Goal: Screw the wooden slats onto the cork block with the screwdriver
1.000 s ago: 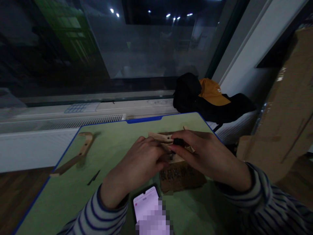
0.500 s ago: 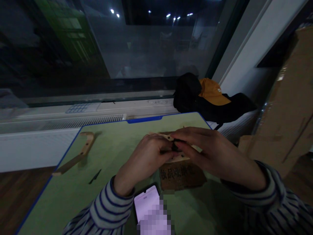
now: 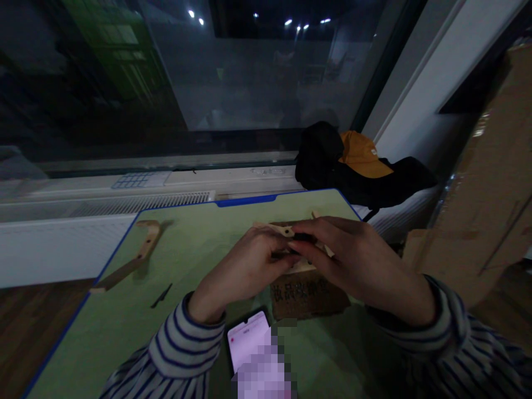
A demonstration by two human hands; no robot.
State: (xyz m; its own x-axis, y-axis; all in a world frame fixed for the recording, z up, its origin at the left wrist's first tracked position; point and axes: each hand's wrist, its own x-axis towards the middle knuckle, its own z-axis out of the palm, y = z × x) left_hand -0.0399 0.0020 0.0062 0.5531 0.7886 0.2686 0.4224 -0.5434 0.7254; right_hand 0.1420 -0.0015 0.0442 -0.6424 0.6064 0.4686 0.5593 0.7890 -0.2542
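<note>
Over a light wooden piece with dark holes [image 3: 286, 230], my left hand [image 3: 245, 269] is closed, its thumb and fingers curled at the wood. My right hand [image 3: 353, 249] comes from the other side, thumb and fingers pinching a small black part [image 3: 305, 237] just above the wood. The fingertips of both hands almost meet. Much of the wood and of the black part is hidden by the fingers. A brown cardboard piece with dark lettering [image 3: 310, 296] lies beneath and in front of the wood.
A bent wooden part with holes [image 3: 143, 249] lies at the table's left, near a thin dark tool [image 3: 161, 296]. In front is a lit phone [image 3: 249, 338]. Behind the green table [image 3: 195, 233], a black bag [image 3: 320, 158] and orange cap [image 3: 361, 155] rest by the window. Cardboard [image 3: 486, 183] stands at right.
My right hand has shifted slightly left, its fingers still around the black part. My left hand has hardly moved. The view has shifted slightly.
</note>
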